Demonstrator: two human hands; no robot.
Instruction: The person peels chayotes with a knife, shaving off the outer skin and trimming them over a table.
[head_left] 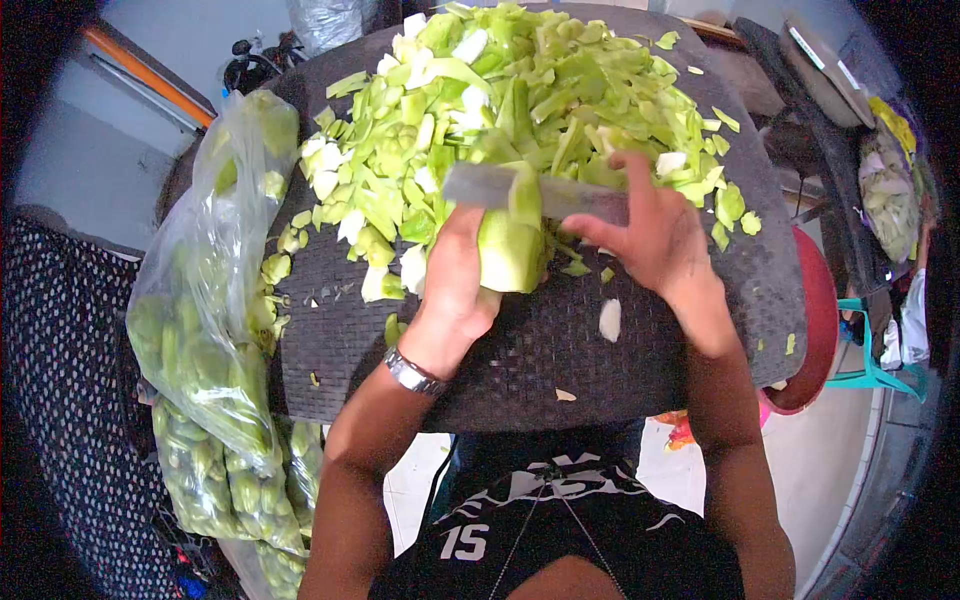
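- The dark worktop (640,385) spreads beneath the left grip (455,270) and the right grip (655,235); its near edge curves between them and the person's body, with mostly open surface there.
- A broad heap of green and white pieces (410,150) lies just beyond both grips, crowding the far side.
- A clear plastic bag of green vegetables (200,330) stands left of the left grip, along the worktop's left edge.
- A red basin (815,330) sits past the right grip, partly hidden by the worktop's right edge.
- The pale green vegetable (510,250) is between the grips, nearer the left one, which is closed around its left side. Its long axis runs roughly away from the person.
- The knife (580,200) lies crosswise over the vegetable's far part, reaching left from the right grip. That grip appears closed on its right end; the handle cannot be made out.
- A metal watch (412,372) circles the wrist behind the left grip.
- A white scrap (610,320) lies on the near side of the right grip, clear of the heap.
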